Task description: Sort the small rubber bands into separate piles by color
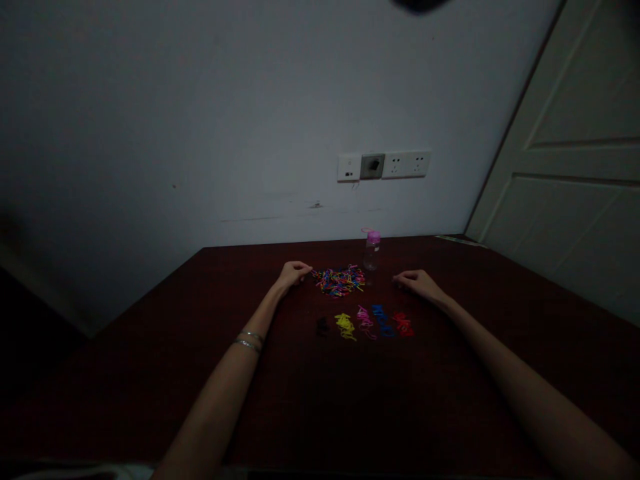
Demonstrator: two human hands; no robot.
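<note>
A mixed pile of thin, multicoloured stringy pieces lies on the dark red table. My left hand is at its left edge, thumb and fingertips pinched together; whatever is between them is too small to name. My right hand rests on the table right of the pile, fingers curled and closed, their contents not discernible. Nearer to me, sorted by colour, lie a dark heap, a yellow heap, a pink heap, a blue heap and a red heap.
Behind the pile stands a clear bottle with a pink cap and loop. The table meets a pale wall bearing sockets and switches. A panelled door is at the right.
</note>
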